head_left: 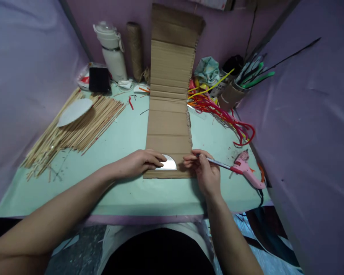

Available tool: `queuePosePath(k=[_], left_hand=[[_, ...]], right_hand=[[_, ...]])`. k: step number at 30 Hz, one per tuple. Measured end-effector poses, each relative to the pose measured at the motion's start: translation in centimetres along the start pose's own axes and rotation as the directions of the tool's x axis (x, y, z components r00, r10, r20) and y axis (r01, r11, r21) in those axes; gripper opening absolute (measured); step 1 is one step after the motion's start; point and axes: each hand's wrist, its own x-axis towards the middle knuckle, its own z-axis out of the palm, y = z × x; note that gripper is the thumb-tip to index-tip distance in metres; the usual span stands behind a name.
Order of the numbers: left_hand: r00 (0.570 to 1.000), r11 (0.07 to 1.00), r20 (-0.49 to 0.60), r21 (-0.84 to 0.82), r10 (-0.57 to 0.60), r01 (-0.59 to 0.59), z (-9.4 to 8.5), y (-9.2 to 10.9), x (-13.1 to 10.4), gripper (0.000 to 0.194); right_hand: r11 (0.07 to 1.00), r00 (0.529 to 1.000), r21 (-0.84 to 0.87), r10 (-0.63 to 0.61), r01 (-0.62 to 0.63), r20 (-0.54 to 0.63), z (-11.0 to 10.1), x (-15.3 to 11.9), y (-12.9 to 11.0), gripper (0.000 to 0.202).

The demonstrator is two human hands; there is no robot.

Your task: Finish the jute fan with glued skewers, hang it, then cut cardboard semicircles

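Observation:
A long strip of brown cardboard runs from the table's front part up against the back wall. Near its lower end lies a white half-round piece with a straight front edge. My left hand presses on that piece, its fingers stretched out flat over the left part. Over the cardboard's right edge, my right hand holds a pen between thumb and fingers. The pen slants to the right, its red end outward; the tip is hard to make out.
Wooden sticks with a white oval piece lie left. A pink glue gun and red pipe cleaners lie right. Behind stand a white bottle, a twine roll and a tool holder.

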Motion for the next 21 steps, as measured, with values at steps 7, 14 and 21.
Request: queuePosePath(k=[7, 14, 21], left_hand=[[0.997, 0.995, 0.015, -0.059, -0.079, 0.080, 0.0, 0.8, -0.2, 0.026], [0.996, 0.986, -0.008, -0.143, -0.089, 0.087, 0.0, 0.6, -0.4, 0.024], [0.997, 0.988, -0.003, -0.134, -0.081, 0.080, 0.0, 0.4, -0.2, 0.022]], right_hand=[[0.849, 0.941, -0.420, -0.236, 0.320, 0.241, 0.3, -0.9, 1.3, 0.023], [0.596, 0.820, -0.590, -0.232, 0.545, 0.524, 0.0, -0.5, 1.9, 0.016], [0.524, 0.795, -0.616, -0.236, 0.588, 0.558, 0.0, -0.3, 2.2, 0.019]])
